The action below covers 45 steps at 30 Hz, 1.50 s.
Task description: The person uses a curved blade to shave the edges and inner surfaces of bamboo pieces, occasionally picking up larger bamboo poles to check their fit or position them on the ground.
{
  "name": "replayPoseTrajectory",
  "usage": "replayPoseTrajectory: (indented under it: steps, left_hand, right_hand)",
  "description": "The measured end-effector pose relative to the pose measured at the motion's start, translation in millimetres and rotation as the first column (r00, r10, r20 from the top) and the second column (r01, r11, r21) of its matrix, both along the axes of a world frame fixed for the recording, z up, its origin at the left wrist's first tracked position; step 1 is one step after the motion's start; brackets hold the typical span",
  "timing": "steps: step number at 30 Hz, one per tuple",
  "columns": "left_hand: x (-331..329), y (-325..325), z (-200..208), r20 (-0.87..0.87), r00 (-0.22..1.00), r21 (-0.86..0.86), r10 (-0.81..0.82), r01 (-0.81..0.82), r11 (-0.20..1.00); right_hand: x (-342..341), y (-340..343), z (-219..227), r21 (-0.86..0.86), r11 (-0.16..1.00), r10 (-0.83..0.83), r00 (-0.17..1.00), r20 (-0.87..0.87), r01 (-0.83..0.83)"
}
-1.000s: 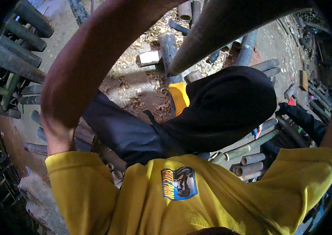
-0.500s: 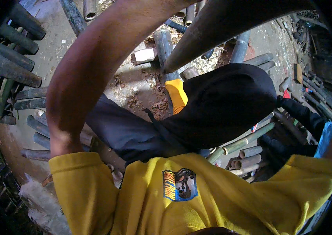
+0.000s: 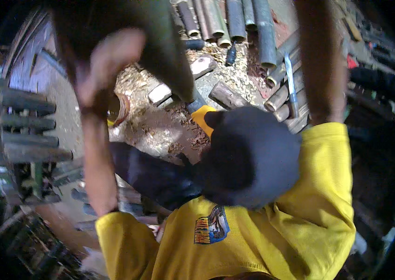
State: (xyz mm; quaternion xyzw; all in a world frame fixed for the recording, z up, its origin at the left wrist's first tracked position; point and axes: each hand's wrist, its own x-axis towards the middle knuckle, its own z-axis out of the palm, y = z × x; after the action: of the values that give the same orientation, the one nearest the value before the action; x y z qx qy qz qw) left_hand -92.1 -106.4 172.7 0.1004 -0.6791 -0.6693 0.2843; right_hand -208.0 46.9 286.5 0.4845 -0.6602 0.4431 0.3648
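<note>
A thick dark tube (image 3: 164, 51), which looks like bamboo, looms close at the upper left, its narrower end slanting down toward my knees. My left hand (image 3: 115, 56) is against its side, blurred, with the fingers seeming to close round it. My right forearm (image 3: 319, 60) rises along the right, and its hand lies beyond the top edge. Under the tube's lower end, a yellow wrap (image 3: 202, 120) shows beside my dark-trousered knee (image 3: 253, 158). A knife (image 3: 291, 84) with a long pale blade rests on the bamboo pieces at the right.
Several bamboo tubes (image 3: 237, 21) lie side by side at the far side. A wooden block (image 3: 227, 95) and a pale block (image 3: 160, 94) sit among shavings (image 3: 136, 91). Stacked tubes (image 3: 29, 123) stand at the left.
The tube has swung from the upper right to the upper left. My left arm no longer arches across the view, and my right forearm has risen. The knife now shows on the bamboo pieces.
</note>
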Motion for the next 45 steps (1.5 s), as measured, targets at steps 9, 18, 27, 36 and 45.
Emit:
replayPoseTrajectory:
  steps: [9, 18, 27, 36, 45]
  left_hand:
    - [51, 80, -153, 0.277, 0.961, -0.164, -0.015, 0.063, 0.984]
    - [57, 61, -217, 0.915, 0.376, -0.031, -0.149, 0.432, 0.901]
    - [47, 72, -75, 0.169, 0.962, 0.204, -0.216, 0.180, 0.962]
    - [53, 88, -111, 0.512, 0.735, 0.181, -0.445, 0.414, 0.892]
    - [121, 70, -177, 0.613, 0.666, 0.368, -0.425, 0.235, 0.900]
  right_hand:
    - [118, 136, -339, 0.349, 0.924, -0.356, 0.012, 0.935, 0.157]
    - [118, 152, -330, 0.313, 0.949, -0.299, 0.200, 0.933, -0.043]
    - [124, 69, -259, 0.013, 0.893, 0.153, 0.330, 0.932, -0.450]
    - [144, 116, -299, 0.023, 0.997, -0.035, 0.166, 0.985, 0.075]
    - [148, 201, -325, 0.224, 0.871, -0.217, -0.067, 0.974, 0.437]
